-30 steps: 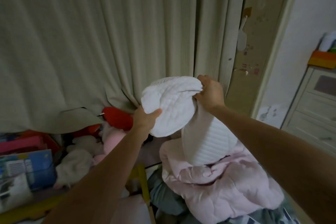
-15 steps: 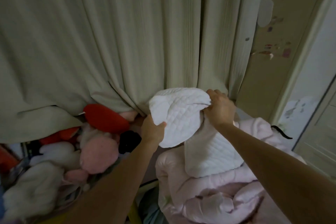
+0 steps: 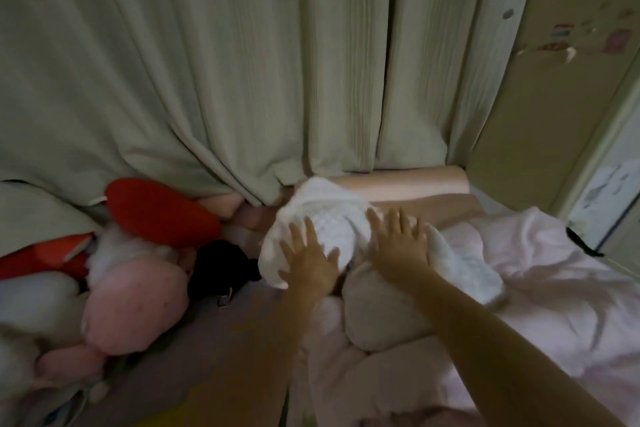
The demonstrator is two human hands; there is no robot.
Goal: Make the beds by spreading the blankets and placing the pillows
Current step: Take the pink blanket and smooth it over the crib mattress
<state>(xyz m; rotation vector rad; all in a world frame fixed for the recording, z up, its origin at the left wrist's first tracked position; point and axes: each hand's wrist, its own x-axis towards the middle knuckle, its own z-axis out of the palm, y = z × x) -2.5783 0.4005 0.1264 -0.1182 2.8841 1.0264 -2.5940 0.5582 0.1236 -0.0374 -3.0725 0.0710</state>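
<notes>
White pillow [image 3: 325, 218]: left hand [image 3: 308, 262], right hand [image 3: 398, 243] flat, fingers spread, pressing; may slump off pink blanket [image 3: 536, 288] if released unevenly.

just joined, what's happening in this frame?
A person is making a bed. Both hands are flat, fingers spread, pressing a white quilted pillow down at the head of the bed, by the curtain: left hand on its near edge, right hand on its right side. A rumpled pink blanket lies unspread to the right. Stuffed toys are heaped to the left.
</notes>
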